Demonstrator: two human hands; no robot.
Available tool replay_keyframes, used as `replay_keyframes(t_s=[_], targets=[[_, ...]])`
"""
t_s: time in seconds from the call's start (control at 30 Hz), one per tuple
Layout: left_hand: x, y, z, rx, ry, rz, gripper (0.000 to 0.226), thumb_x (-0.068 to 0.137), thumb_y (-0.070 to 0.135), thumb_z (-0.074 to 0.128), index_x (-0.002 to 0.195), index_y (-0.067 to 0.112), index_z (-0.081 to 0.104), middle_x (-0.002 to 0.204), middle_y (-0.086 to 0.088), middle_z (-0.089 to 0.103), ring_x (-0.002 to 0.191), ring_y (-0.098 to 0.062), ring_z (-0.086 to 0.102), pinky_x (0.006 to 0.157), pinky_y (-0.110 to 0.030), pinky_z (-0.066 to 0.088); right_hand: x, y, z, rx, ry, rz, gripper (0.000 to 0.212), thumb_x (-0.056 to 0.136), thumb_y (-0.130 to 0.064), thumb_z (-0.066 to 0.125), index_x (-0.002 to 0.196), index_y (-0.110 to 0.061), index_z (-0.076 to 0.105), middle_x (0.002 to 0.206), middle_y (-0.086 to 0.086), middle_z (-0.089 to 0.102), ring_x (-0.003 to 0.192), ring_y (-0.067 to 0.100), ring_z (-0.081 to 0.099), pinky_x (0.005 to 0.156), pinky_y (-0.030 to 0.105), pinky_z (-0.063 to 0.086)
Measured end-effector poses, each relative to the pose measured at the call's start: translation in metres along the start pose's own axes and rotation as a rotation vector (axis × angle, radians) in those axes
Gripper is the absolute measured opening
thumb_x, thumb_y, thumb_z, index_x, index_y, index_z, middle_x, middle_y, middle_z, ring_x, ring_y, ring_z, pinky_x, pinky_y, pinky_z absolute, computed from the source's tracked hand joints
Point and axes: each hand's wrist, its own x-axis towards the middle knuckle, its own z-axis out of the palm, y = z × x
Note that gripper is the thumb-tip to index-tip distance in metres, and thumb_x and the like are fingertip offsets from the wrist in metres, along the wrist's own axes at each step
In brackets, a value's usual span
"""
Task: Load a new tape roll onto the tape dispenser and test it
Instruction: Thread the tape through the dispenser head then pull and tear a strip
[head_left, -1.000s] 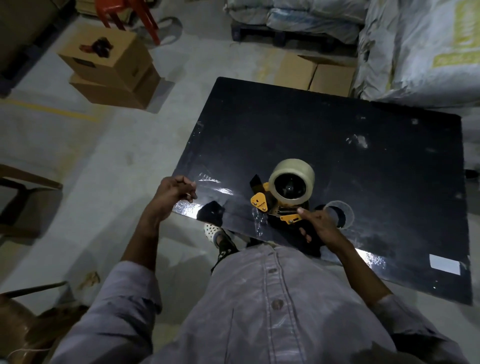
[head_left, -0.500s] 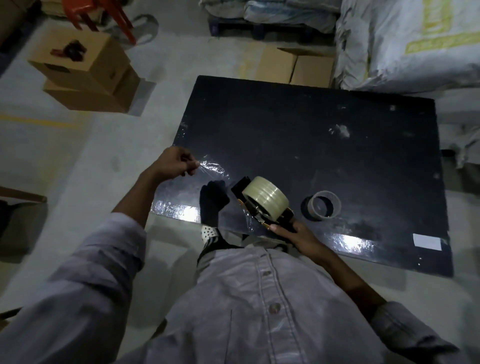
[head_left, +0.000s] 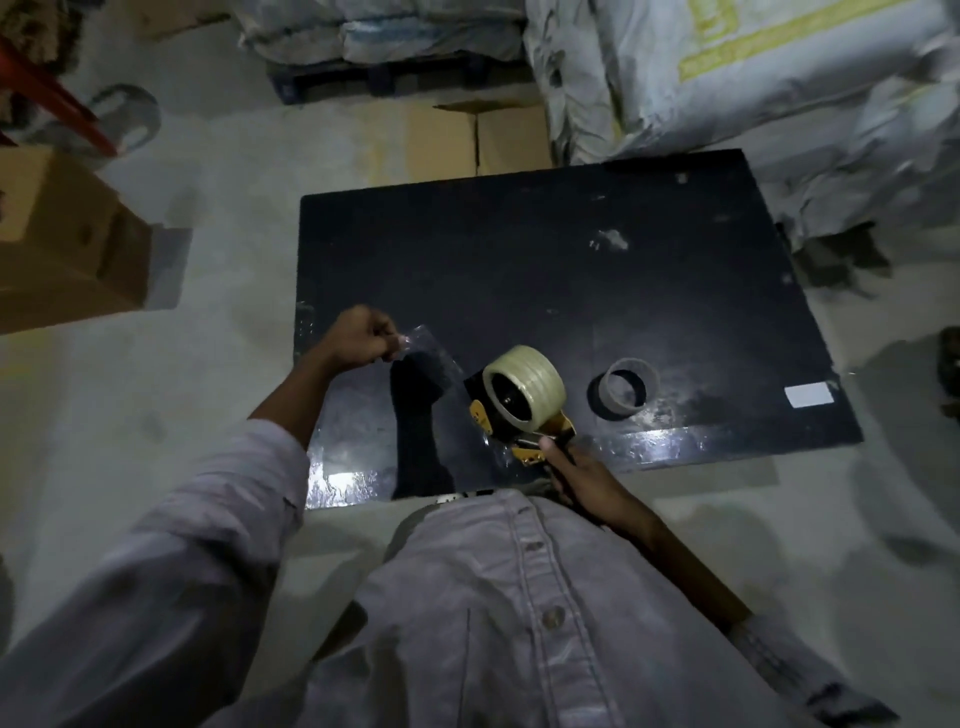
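A yellow and black tape dispenser (head_left: 480, 415) carries a full roll of clear tape (head_left: 527, 387) and hangs just above the near edge of the black table (head_left: 571, 280). My right hand (head_left: 576, 475) grips its handle from below. A clear strip of tape (head_left: 431, 356) stretches from the roll to the left. My left hand (head_left: 361, 338) pinches the free end of that strip above the table's left side. An empty cardboard tape core (head_left: 626, 389) lies on the table to the right of the dispenser.
A white label (head_left: 809, 395) is stuck near the table's right edge. Cardboard boxes (head_left: 62, 244) stand on the floor at the left, another box (head_left: 478, 137) sits behind the table, and large sacks (head_left: 753, 88) are piled at the back right.
My left hand has drawn the tape end up and away from the dispenser, so a longer strip is stretched out. The dispenser has tilted and is lifted off the table in my right hand.
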Motion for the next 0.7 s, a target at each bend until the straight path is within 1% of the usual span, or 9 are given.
replay_keyframes(t_s=[0.1,0.17,0.23,0.3,0.4,0.43,0.5,0.6,0.7], targets=[[0.015,-0.007,0.005,0.006,-0.037,0.018,0.015,0.099,0.016,0.083,0.085,0.01,0.082,0.077,-0.005,0.082,0.066,-0.01,0.075,0.07,-0.037,0.064,0.005,0.004,0.018,-0.06,0.07,0.081,0.071,0.084,-0.099,0.059,0.101,-0.032,0.075,0.092,-0.004,0.08,0.089,0.021,0.076,0.092,0.044,0.06],[0.026,-0.013,0.009,0.037,-0.06,0.009,0.015,0.098,0.019,0.083,0.085,0.012,0.082,0.077,-0.004,0.083,0.071,-0.017,0.078,0.075,-0.038,0.063,0.005,0.008,0.028,-0.107,0.109,0.089,0.078,0.08,-0.103,0.057,0.114,-0.034,0.072,0.101,-0.005,0.078,0.1,0.022,0.074,0.099,0.047,0.057],[0.038,-0.018,0.013,0.078,-0.077,0.001,0.016,0.097,0.023,0.084,0.085,0.012,0.082,0.076,-0.002,0.083,0.076,-0.021,0.08,0.08,-0.039,0.063,-0.001,0.006,0.038,-0.11,0.162,0.088,0.074,0.083,-0.1,0.059,0.121,-0.037,0.07,0.102,-0.01,0.073,0.102,0.02,0.07,0.099,0.045,0.055],[0.052,-0.015,0.017,0.096,-0.1,0.016,0.016,0.096,0.024,0.085,0.085,0.012,0.082,0.075,-0.002,0.082,0.076,-0.02,0.078,0.082,-0.04,0.063,-0.009,0.006,0.046,-0.053,0.224,0.088,0.071,0.084,-0.095,0.063,0.124,-0.037,0.071,0.1,-0.013,0.073,0.101,0.018,0.069,0.094,0.039,0.054],[0.071,0.002,0.027,0.103,-0.14,0.067,0.016,0.095,0.024,0.084,0.086,0.012,0.082,0.075,-0.003,0.083,0.079,-0.023,0.08,0.082,-0.041,0.064,-0.025,0.005,0.053,0.054,0.319,0.088,0.055,0.092,-0.083,0.068,0.117,-0.035,0.076,0.082,-0.012,0.075,0.086,0.014,0.069,0.084,0.034,0.052],[0.079,0.006,0.032,0.108,-0.157,0.086,0.017,0.095,0.025,0.084,0.085,0.012,0.082,0.075,-0.003,0.083,0.08,-0.024,0.082,0.082,-0.042,0.064,-0.03,0.005,0.053,0.081,0.346,0.089,0.046,0.095,-0.079,0.068,0.115,-0.039,0.079,0.081,-0.013,0.078,0.081,0.011,0.071,0.081,0.033,0.053],[0.093,0.017,0.042,0.125,-0.186,0.129,0.02,0.094,0.03,0.084,0.082,0.015,0.081,0.074,-0.001,0.083,0.079,-0.022,0.083,0.081,-0.042,0.066,-0.038,0.005,0.052,0.118,0.414,0.093,0.037,0.096,-0.078,0.068,0.111,-0.047,0.081,0.087,-0.021,0.082,0.083,0.004,0.073,0.082,0.031,0.054],[0.106,0.04,0.054,0.169,-0.185,0.166,0.021,0.092,0.035,0.084,0.081,0.018,0.08,0.075,-0.001,0.081,0.078,-0.023,0.08,0.078,-0.041,0.065,-0.044,0.011,0.049,0.146,0.478,0.076,0.053,0.091,-0.088,0.066,0.122,-0.047,0.079,0.087,-0.023,0.076,0.083,0.002,0.067,0.083,0.03,0.051],[0.115,0.056,0.067,0.214,-0.166,0.175,0.02,0.092,0.036,0.082,0.082,0.019,0.08,0.082,-0.002,0.08,0.085,-0.026,0.078,0.077,-0.037,0.059,-0.048,0.012,0.047,0.114,0.506,0.085,0.072,0.085,-0.098,0.06,0.135,-0.048,0.073,0.11,-0.016,0.081,0.1,0.01,0.073,0.094,0.036,0.057]])
